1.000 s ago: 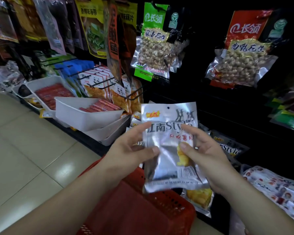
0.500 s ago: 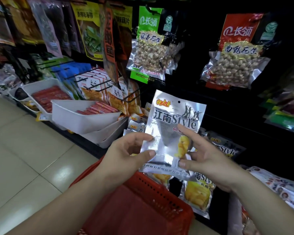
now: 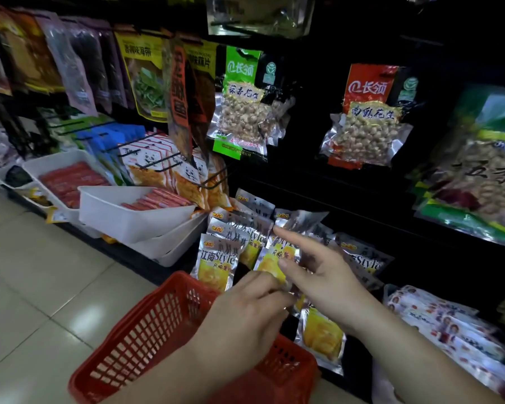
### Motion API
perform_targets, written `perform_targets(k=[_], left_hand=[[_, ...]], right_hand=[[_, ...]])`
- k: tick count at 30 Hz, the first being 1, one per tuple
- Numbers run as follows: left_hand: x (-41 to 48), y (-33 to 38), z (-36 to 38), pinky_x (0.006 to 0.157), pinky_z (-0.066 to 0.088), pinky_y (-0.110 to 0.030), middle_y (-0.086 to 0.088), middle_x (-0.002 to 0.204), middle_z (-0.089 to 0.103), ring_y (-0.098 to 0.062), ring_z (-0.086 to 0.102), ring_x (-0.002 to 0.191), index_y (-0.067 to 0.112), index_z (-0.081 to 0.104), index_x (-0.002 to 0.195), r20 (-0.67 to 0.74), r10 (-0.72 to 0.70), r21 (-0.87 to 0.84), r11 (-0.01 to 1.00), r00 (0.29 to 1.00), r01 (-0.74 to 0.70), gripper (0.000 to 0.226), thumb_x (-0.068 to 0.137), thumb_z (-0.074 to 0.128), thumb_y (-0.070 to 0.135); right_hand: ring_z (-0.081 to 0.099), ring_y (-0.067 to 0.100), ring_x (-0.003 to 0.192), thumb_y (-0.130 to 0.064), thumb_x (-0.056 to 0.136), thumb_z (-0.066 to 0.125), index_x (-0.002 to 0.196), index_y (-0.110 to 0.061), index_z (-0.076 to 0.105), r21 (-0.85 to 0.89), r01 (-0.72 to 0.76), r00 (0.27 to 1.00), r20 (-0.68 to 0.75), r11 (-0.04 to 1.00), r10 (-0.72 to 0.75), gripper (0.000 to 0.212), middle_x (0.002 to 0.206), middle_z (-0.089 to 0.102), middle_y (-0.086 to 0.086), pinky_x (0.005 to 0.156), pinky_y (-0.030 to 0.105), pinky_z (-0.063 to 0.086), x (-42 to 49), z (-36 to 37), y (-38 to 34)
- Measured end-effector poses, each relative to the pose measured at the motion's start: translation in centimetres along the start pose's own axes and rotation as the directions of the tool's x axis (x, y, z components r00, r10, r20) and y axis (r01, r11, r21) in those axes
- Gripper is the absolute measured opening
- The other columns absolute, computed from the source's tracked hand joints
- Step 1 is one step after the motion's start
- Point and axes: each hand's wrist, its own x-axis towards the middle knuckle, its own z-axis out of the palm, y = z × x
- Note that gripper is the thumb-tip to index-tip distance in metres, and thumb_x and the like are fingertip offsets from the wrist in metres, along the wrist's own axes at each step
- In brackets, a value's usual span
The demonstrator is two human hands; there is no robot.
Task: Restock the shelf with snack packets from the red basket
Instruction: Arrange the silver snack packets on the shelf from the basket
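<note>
I hold a silver snack packet [image 3: 286, 253] with yellow chips printed on it against the low shelf row, among several matching silver packets [image 3: 219, 258] hanging there. My left hand [image 3: 251, 307] pinches its bottom edge with curled fingers. My right hand [image 3: 318, 275] holds its right side, thumb on the front and index finger stretched up along it. The red basket [image 3: 146, 330] sits on the floor right below my left forearm; its inside is mostly hidden by my arm.
White trays [image 3: 129, 220] of red sausages jut out at the left of the silver packets. Peanut bags [image 3: 242, 115] [image 3: 365, 123] hang above on a dark rack. More packets [image 3: 449, 325] lie at the lower right. Tiled floor [image 3: 41, 287] lies at the left.
Both hands have carried the silver packet forward and down from in front of me into the row of matching packets on the shelf. My view has moved closer to the shelf.
</note>
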Motion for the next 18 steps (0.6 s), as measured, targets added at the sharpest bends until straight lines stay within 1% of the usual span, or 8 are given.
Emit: perform_targets(k=[3, 6, 8, 10, 11, 14, 16, 18], left_hand=[[0.1, 0.1, -0.6, 0.096, 0.051, -0.030, 0.018, 0.123, 0.060, -0.004, 0.058, 0.119, 0.026, 0.065, 0.115, -0.014, -0.109, -0.233, 0.967, 0.994, 0.103, 0.016, 0.099, 0.067, 0.024], [0.8, -1.5, -1.8, 0.106, 0.043, -0.019, 0.024, 0.138, 0.054, 0.003, 0.047, 0.136, 0.033, 0.066, 0.110, -0.135, -0.421, -0.355, 0.866, 0.897, 0.353, 0.020, 0.095, 0.074, 0.022], [1.4, -2.4, -2.8, 0.097, 0.046, -0.011, 0.031, 0.130, 0.058, 0.009, 0.051, 0.129, 0.037, 0.068, 0.105, -0.026, -0.579, -0.577, 0.674, 0.815, 0.461, 0.026, 0.092, 0.078, 0.017], [1.9, -2.8, -3.4, 0.084, 0.055, -0.018, 0.022, 0.117, 0.070, -0.001, 0.066, 0.112, 0.036, 0.070, 0.104, 0.116, -0.637, -0.741, 0.456, 0.762, 0.493, 0.029, 0.092, 0.078, 0.012], [1.9, -2.9, -3.6, 0.079, 0.056, -0.020, 0.019, 0.109, 0.073, -0.002, 0.069, 0.102, 0.035, 0.072, 0.103, 0.113, -0.659, -0.754, 0.430, 0.744, 0.496, 0.029, 0.091, 0.078, 0.009], [2.2, -3.2, -3.9, 0.073, 0.056, -0.024, 0.013, 0.088, 0.074, -0.004, 0.068, 0.085, 0.033, 0.077, 0.093, 0.062, -0.689, -0.733, 0.459, 0.722, 0.502, 0.028, 0.091, 0.077, 0.006], [2.4, -3.6, -4.0, 0.072, 0.057, -0.039, -0.002, 0.083, 0.072, -0.024, 0.065, 0.079, 0.033, 0.077, 0.093, 0.070, -0.678, -0.684, 0.501, 0.732, 0.529, 0.024, 0.093, 0.076, 0.009], [2.5, -4.1, -3.8, 0.055, 0.046, -0.031, -0.002, 0.068, 0.059, -0.023, 0.050, 0.057, 0.033, 0.075, 0.092, 0.064, -0.650, -0.632, 0.561, 0.758, 0.534, 0.023, 0.094, 0.075, 0.010]], right_hand=[[0.036, 0.021, 0.048, -0.003, 0.106, 0.049, 0.120, -0.062, 0.064, -0.061, -0.026, 0.995, -0.097, 0.998, 0.020, 0.062, 0.055, 0.050, -0.007, 0.052, 0.028, 0.036, 0.0, -0.6, -0.1], [0.024, 0.028, 0.044, 0.003, 0.105, 0.043, 0.121, -0.058, 0.065, -0.058, 0.007, 0.995, -0.094, 0.998, -0.013, 0.067, 0.060, 0.057, -0.009, 0.045, 0.027, 0.027, -0.4, -1.4, -0.4], [0.026, 0.040, 0.048, 0.002, 0.105, 0.044, 0.125, -0.056, 0.064, -0.052, 0.026, 0.997, -0.076, 0.998, -0.030, 0.065, 0.070, 0.062, -0.008, 0.047, 0.032, 0.028, -0.8, -1.8, -0.6], [0.028, 0.043, 0.052, 0.001, 0.106, 0.047, 0.127, -0.055, 0.064, -0.068, 0.035, 0.997, -0.067, 0.997, -0.040, 0.062, 0.075, 0.061, 0.007, 0.051, 0.036, 0.031, -1.1, -1.9, -0.7], [0.031, 0.042, 0.055, -0.001, 0.106, 0.049, 0.128, -0.054, 0.064, -0.078, 0.040, 0.997, -0.068, 0.996, -0.045, 0.059, 0.080, 0.059, 0.018, 0.056, 0.037, 0.035, -1.3, -1.8, -0.8], [0.064, 0.020, 0.088, -0.009, 0.100, 0.068, 0.130, -0.056, 0.062, -0.040, 0.075, 0.980, -0.180, 0.996, -0.081, 0.056, 0.109, 0.066, 0.007, 0.083, 0.040, 0.051, -1.4, -2.2, -1.4], [0.061, 0.010, 0.121, -0.019, 0.093, 0.079, 0.135, -0.064, 0.052, -0.086, 0.078, 0.954, -0.282, 0.993, -0.099, 0.067, 0.136, 0.058, -0.006, 0.092, 0.036, 0.054, -0.5, -3.0, -2.1], [0.052, 0.004, 0.129, -0.036, 0.083, 0.087, 0.143, -0.061, 0.044, -0.315, 0.048, 0.956, -0.261, 0.948, -0.135, 0.078, 0.138, 0.052, -0.013, 0.101, 0.027, 0.047, 0.9, -3.9, -2.9]])
